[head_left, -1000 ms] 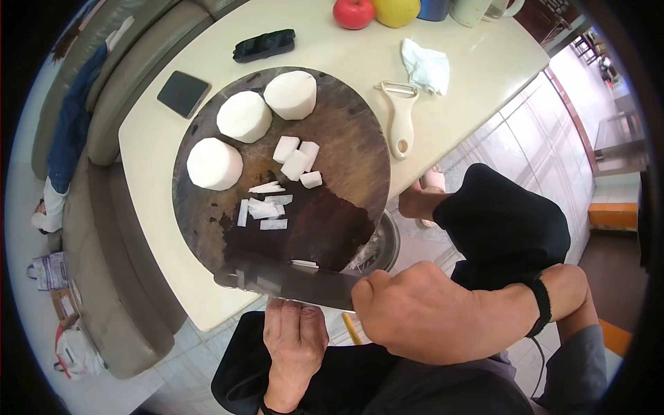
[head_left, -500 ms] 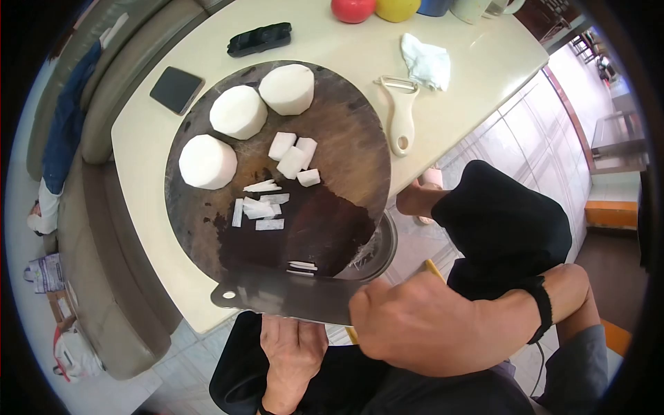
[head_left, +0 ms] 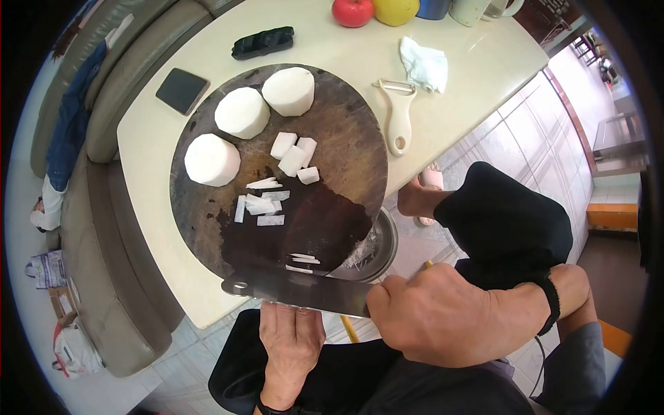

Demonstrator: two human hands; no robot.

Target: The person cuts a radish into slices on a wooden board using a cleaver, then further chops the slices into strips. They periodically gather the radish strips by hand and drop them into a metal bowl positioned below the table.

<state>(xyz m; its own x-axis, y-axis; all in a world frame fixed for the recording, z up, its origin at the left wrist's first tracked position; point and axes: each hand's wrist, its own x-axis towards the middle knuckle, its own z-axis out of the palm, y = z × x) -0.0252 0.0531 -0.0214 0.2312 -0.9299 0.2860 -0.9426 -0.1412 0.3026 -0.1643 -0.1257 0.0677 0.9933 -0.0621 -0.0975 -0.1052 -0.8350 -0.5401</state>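
My right hand [head_left: 453, 315] is wrapped around the handle of a cleaver [head_left: 304, 292], its dark blade held across the near edge of the round wooden chopping board [head_left: 346, 124]. My left hand [head_left: 290, 339] has its fingers together right against the blade; the fingertips and whatever lies under them are hidden by it. Beyond the blade are a few thin white strips [head_left: 304, 259]. Farther up the board lie a cluster of cut white slices [head_left: 261, 203], several white chunks [head_left: 293, 156] and three thick peeled white rounds [head_left: 212, 160], which look like radish.
A metal bowl [head_left: 391, 242] with white shreds sits below the board's right edge. On the table are a peeler [head_left: 399, 121], a white cloth [head_left: 423, 64], a phone [head_left: 182, 90], a black object [head_left: 263, 43] and a red apple [head_left: 353, 12]. A person's sleeve [head_left: 52, 207] shows far left.
The cleaver and my right hand have moved slightly right and up, and the blade's tilt has changed. My left hand stays almost in place beside it. The view has shifted a little.
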